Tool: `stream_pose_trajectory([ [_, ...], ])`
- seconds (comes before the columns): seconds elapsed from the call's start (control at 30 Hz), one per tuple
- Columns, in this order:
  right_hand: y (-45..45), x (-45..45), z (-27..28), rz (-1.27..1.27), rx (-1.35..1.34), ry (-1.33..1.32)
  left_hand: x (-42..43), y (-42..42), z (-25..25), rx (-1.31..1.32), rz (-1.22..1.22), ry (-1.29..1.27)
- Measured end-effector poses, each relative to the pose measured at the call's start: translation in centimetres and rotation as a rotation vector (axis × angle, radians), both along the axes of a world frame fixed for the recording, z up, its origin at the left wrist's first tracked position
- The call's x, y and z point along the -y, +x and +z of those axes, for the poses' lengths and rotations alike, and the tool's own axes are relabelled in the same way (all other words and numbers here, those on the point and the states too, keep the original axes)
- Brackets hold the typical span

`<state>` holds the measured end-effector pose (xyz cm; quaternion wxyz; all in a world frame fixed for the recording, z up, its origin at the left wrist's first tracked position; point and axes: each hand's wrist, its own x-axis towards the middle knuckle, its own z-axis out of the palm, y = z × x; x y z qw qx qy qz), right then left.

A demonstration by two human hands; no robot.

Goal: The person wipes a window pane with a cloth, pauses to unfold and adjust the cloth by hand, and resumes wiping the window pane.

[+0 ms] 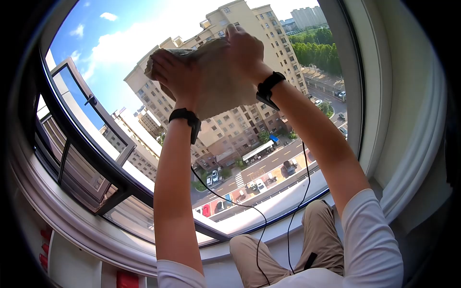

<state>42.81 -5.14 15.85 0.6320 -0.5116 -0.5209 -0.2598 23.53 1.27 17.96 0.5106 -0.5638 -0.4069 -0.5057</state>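
A greyish-beige cloth [218,89] is spread between my two hands, up at the large window pane. My left hand [178,77] is at its upper left part, with fingers curled over the fabric and some folds bunched around them. At the upper right corner, my right hand [244,50] grips the cloth with bent fingers. The cloth's lower edge hangs loose between the wrists. Both arms reach up and forward. Whether the cloth touches the glass I cannot tell.
Black wristbands with cables [252,206] hang from both wrists toward my lap. My knees [319,221] are by the window sill. On the left, a window sash [91,101] with a handle stands open. Beyond the glass are tall buildings [211,139] and a street far below.
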Motion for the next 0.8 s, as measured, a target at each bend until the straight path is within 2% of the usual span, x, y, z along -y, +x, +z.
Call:
stream_pose_trajectory([
  [0.13,4.4,1.7,-0.9,0.354,-0.179,-0.244,0.2,2.2,-0.3,-0.109,-0.098,0.002],
  [0.23,5.3,-0.2,-2.3,0.791,-0.535,-0.020,0.5,4.6,-0.4,-0.146,-0.108,0.021],
  [0.33,4.8,1.7,-2.9,0.459,-0.524,0.007,1.4,6.9,-0.4,-0.167,-0.104,0.019],
  [0.43,4.3,0.8,-4.3,0.354,-0.218,0.208,1.4,9.0,-0.3,-0.184,-0.150,-0.117],
  [0.47,4.7,0.0,-4.7,0.404,-0.129,0.129,1.9,9.6,-0.6,-0.176,-0.162,-0.166],
  [0.57,3.5,-2.1,-6.1,0.023,-0.084,0.093,3.0,11.3,-0.9,-0.110,-0.251,-0.234],
  [0.67,4.1,-3.5,-6.3,0.125,-0.129,0.057,1.5,12.3,-0.9,-0.118,-0.274,-0.210],
  [0.8,5.1,-4.9,-4.9,-0.002,-0.212,0.089,0.1,14.6,-0.6,-0.151,-0.239,-0.154],
])
